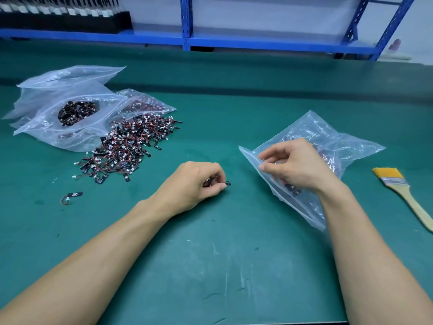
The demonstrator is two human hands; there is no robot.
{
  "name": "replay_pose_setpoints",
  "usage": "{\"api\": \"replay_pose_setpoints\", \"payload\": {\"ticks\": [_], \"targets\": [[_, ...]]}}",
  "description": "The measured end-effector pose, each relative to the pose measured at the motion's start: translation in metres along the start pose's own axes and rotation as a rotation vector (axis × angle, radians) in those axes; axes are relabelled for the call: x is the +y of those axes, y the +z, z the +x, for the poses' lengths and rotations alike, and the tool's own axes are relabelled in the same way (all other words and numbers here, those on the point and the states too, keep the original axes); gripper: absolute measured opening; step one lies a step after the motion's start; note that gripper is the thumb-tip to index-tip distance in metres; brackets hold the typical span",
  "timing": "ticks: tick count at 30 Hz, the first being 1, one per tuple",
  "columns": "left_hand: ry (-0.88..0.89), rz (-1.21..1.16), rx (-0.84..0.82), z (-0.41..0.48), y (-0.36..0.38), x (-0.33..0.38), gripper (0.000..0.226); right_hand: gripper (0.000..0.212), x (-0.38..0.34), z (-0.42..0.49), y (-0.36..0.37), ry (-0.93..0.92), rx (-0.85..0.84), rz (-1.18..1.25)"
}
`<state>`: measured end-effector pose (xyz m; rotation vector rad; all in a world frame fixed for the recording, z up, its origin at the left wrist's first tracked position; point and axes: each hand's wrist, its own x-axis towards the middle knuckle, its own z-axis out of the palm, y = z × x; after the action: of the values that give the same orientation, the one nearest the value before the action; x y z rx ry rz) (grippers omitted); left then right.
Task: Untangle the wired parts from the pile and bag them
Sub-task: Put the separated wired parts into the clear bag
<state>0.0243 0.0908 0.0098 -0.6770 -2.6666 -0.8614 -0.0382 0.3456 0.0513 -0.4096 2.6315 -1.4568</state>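
Left hand [199, 181] curls around few small black red-wired parts [227, 183] at mid green worktop [234, 254]; right hand [295, 165] pinches mouth of clear plastic bag [328, 139] toward right edge. Toward left edge, tangled pile [126, 148] waits. Risk: thin film slips, mouth closes, parts spill.

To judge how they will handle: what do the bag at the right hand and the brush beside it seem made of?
Bag: thin clear plastic film, glossy; it wrinkles, glints and shows dark parts through. Brush: pale wooden handle, seemingly unvarnished, a shiny metal-looking band, yellow bristles, fibre unclear.
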Motion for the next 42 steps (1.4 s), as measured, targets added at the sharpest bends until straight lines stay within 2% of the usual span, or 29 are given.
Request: {"api": "replay_pose_setpoints", "payload": {"ticks": [6,11,15,18,22,25,33,37,39,42], "targets": [[-0.173,-0.359,0.12,0.022,0.018,0.046,0.015,0.012,0.0,0.003,0.0,-0.107,-0.073,-0.077],[-0.369,-0.409,0.084,0.043,0.041,0.073,0.022,0.017,0.001,0.004,0.0,-0.092,-0.062,-0.013],[-0.484,-0.23,0.047,0.045,0.04,0.069,0.017,0.013,0.0,0.004,0.003,-0.065,0.048,0.034],[-0.542,-0.035,-0.047,0.045,0.035,0.069,0.015,0.016,-0.004,0.003,0.003,-0.065,0.11,0.077],[-0.561,0.179,-0.173,0.058,0.031,0.083,0.016,0.015,-0.007,0.001,0.003,-0.076,0.132,0.109],[-0.549,0.201,-0.206,0.076,0.032,0.1,0.02,0.013,-0.008,0.0,0.002,-0.07,0.136,0.096],[-0.712,-0.124,-0.067,0.09,0.038,0.097,0.026,0.011,-0.01,-0.001,0.0,-0.065,0.219,0.14],[-0.676,-0.598,-0.053,0.08,0.034,0.091,0.021,0.012,-0.011,-0.001,-0.001,-0.082,0.242,0.145],[-0.603,-0.851,-0.075,0.072,0.032,0.09,0.03,0.013,-0.01,0.0,-0.002,-0.086,0.252,0.123],[-0.531,-1.096,-0.136,0.063,0.028,0.091,0.054,0.013,-0.011,0.0,-0.001,-0.095,0.241,0.129]]}}
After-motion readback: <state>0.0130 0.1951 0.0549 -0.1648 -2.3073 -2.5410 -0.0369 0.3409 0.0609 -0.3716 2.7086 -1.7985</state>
